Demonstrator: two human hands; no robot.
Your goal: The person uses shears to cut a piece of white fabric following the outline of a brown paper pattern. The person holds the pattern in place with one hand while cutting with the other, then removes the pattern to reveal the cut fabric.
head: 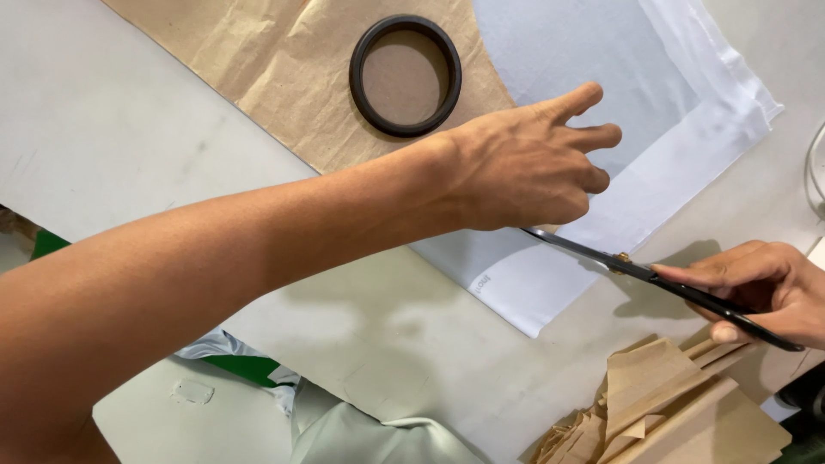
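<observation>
My left hand [528, 163] reaches across the table with fingers spread, hovering over or pressing on the brown paper pattern [284, 60] and the folded white fabric [653, 112] under it. My right hand [765, 288] at the right edge grips long black scissors [653, 277]. Their blades point left, and the tips run under my left hand at the edge of the fabric. A black ring [405, 75] lies on the paper pattern as a weight, just behind my left wrist.
The grey table [103, 129] carries everything. Brown paper offcuts [670, 412] are piled at the lower right. Pale cloth [352, 430] hangs at the table's near edge, with something green [245, 368] below. A white cable [812, 163] shows at the far right.
</observation>
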